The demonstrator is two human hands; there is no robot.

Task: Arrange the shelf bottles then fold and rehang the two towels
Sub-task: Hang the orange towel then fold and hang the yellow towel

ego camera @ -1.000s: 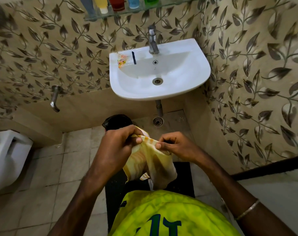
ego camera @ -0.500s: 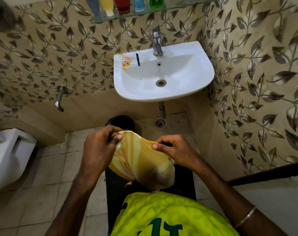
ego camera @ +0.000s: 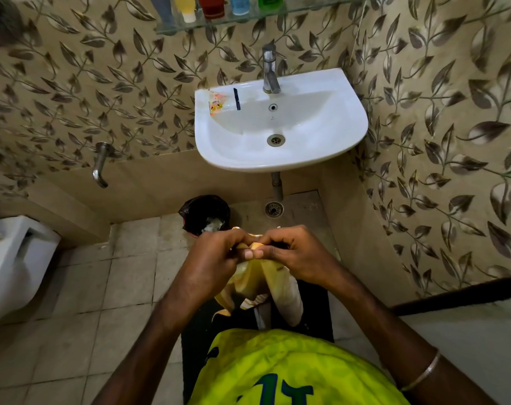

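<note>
Below the sink (ego camera: 280, 159) at twelve o'clock, left hand (ego camera: 212, 255) and right hand (ego camera: 299, 252) are pinching the towel (ego camera: 257, 285); corners should be meeting evenly.

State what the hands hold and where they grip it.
Both the left hand and right hand pinch the yellow patterned cloth towel at its top edge; the rest hangs below.

Both hands (ego camera: 257, 255) meet, fingers curled, thumbs touching.
</note>
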